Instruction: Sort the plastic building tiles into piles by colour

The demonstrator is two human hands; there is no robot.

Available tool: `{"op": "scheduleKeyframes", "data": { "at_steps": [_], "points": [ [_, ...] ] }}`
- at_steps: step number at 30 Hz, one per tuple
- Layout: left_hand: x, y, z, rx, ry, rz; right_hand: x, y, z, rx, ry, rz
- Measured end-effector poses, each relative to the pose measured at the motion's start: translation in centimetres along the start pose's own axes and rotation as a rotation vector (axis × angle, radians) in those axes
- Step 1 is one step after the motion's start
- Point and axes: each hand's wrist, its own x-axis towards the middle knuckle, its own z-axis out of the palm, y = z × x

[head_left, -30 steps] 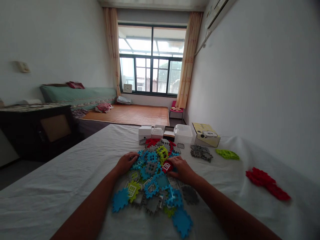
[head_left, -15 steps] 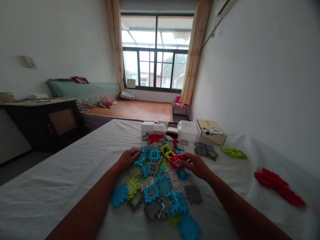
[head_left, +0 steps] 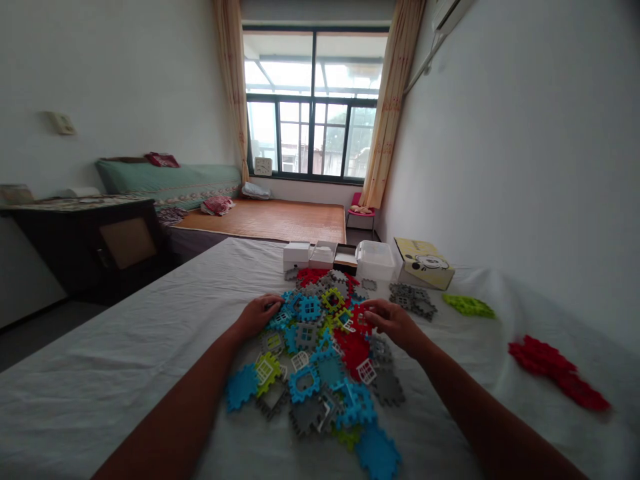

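Interlocking plastic tiles with toothed edges lie in a heap before me, among them blue tiles (head_left: 309,308), lime tiles (head_left: 268,371) and grey tiles (head_left: 306,335). My left hand (head_left: 259,316) rests at the heap's left edge, fingers curled beside the blue tiles; whatever is under them is hidden. On the right side, my right hand (head_left: 395,323) pinches a red tile (head_left: 361,319) by its edge. Just below it, more red tiles (head_left: 353,351) lie flat, with a white window-frame piece (head_left: 367,371) on their lower end.
White boxes (head_left: 297,255), a clear plastic bin (head_left: 375,259) and a yellow printed box (head_left: 424,263) stand behind the heap. To the right lie separate grey tiles (head_left: 413,301), lime tiles (head_left: 469,305) and red tiles (head_left: 557,373) on the white cloth (head_left: 165,333).
Red tiles now cover the spot where white frame pieces and a round blue piece showed. More grey pieces appear beside them. My right hand stays nearly in place; the left has barely moved.
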Motion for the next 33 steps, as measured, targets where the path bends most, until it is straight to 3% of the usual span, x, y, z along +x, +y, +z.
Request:
{"op": "scheduleKeyframes", "data": {
  "at_steps": [6,11,15,20,24,27,30,33],
  "points": [
    [0.1,-0.3,0.1,0.002,-0.011,-0.002,-0.3,0.9,-2.0,-0.261,-0.125,-0.013],
    [0.1,-0.7,0.2,0.009,-0.008,0.004,-1.0,0.8,-2.9,-0.331,-0.35,-0.078],
    [0.2,-1.1,0.2,0.009,-0.01,0.021,-1.0,0.7,-2.7,-0.326,-0.359,-0.071],
    [0.4,-1.5,0.1,0.016,-0.026,0.004,-0.7,0.7,-1.5,-0.288,-0.276,-0.101],
    [0.7,-1.9,0.0,0.038,-0.035,0.001,-0.8,-0.1,-0.4,-0.346,-0.105,-0.096],
    [0.7,-2.0,-0.1,0.062,-0.045,0.004,-1.7,-1.7,-0.7,-0.421,-0.003,-0.192],
    [0.8,-2.1,-0.1,0.087,-0.046,0.011,-3.9,-2.5,-3.7,-0.504,0.132,-0.216],
    [1.0,-2.2,0.0,0.1,-0.037,0.027,-8.1,-0.5,-9.9,-0.586,0.334,-0.044]
  ]
}}
